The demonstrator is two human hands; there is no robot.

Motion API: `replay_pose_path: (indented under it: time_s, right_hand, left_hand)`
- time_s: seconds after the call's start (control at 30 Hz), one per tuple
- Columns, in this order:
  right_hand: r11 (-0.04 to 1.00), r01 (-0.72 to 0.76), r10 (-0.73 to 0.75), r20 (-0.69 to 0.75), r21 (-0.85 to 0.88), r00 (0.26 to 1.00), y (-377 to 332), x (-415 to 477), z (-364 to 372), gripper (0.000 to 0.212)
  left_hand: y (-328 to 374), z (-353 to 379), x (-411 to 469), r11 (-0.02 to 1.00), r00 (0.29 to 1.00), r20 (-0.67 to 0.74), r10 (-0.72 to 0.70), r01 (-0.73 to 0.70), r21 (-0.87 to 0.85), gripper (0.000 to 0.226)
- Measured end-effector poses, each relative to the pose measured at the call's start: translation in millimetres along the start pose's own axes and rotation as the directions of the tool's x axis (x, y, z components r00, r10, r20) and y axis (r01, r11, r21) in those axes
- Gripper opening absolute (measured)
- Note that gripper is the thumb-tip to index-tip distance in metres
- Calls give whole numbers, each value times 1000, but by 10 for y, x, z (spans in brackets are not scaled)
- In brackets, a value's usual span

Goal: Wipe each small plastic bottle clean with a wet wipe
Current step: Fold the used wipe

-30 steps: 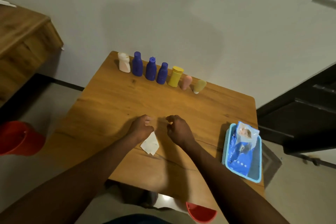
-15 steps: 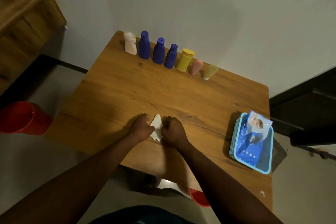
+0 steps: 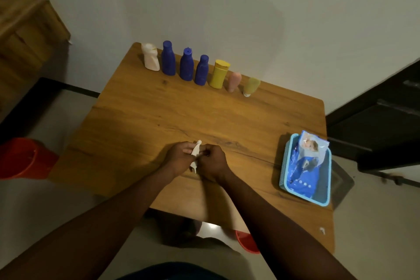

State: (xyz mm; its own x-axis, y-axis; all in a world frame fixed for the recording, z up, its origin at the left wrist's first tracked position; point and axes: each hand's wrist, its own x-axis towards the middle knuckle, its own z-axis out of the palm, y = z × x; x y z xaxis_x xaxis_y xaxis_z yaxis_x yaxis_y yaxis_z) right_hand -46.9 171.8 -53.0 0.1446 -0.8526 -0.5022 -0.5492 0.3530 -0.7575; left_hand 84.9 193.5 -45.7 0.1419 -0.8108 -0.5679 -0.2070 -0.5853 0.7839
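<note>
both your hands on the wipe
your left hand (image 3: 179,158) and right hand (image 3: 212,161) pinch the wet wipe (image 3: 196,150) above the counter's (image 3: 141,120) near edge.

Reaches in from the bottom edge with both bare forearms, converging toward the middle. Holds left hand (image 3: 179,158) and right hand (image 3: 214,163) side by side, backs up, almost touching. Curls the fingers of both, fingertips facing each other. Pinches a crumpled white wipe (image 3: 196,150) between the two hands, one end poking up past the knuckles, other end out below. Wrists roughly in line with forearms.
</note>
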Motion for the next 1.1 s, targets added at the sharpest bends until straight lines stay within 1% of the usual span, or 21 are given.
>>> replay_pose_path:
  time_s: [0.17, 0.33, 0.43, 0.53, 0.73, 0.83, 0.9, 1.03, 1.1]
  right_hand:
    - [996, 28, -18, -111, 86, 994, -112, -87, -309, 19]
    - [977, 35, 9, -209, 209, 978, -160, -260, -567, 14]
    - [967, 44, 27, -271, 252, 962, -124, -369, -696, 17]
    - [965, 51, 41, -339, 258, 940, -16, -502, -765, 15]
    - [950, 56, 94, -452, 308, 887, 190, -748, -824, 18]
    - [940, 66, 125, -520, 335, 845, 245, -910, -844, 17]
    - [931, 82, 140, -556, 355, 819, 301, -1020, -865, 19]
    - [910, 96, 182, -597, 404, 782, 439, -1236, -925, 22]
    - [893, 90, 231, -621, 441, 749, 552, -1338, -971, 21]
  left_hand:
    - [362, 45, -70, 997, 995, 77, 68, -65, -47, 35]
    - [639, 158, -115, 994, 976, 190, 106, -97, -55, 24]
    - [745, 256, -134, 991, 959, 251, 131, -126, -36, 21]
    - [793, 382, -160, 992, 941, 316, 123, -128, -4, 23]
    - [788, 586, -237, 990, 895, 433, 108, -134, 31, 20]
    - [767, 704, -285, 987, 869, 482, 112, -152, 45, 23]
    - [764, 790, -344, 986, 852, 513, 108, -159, 57, 21]
    - [762, 999, -448, 980, 819, 565, 103, -181, 84, 17]
    - [761, 1135, -496, 974, 800, 590, 106, -202, 100, 15]
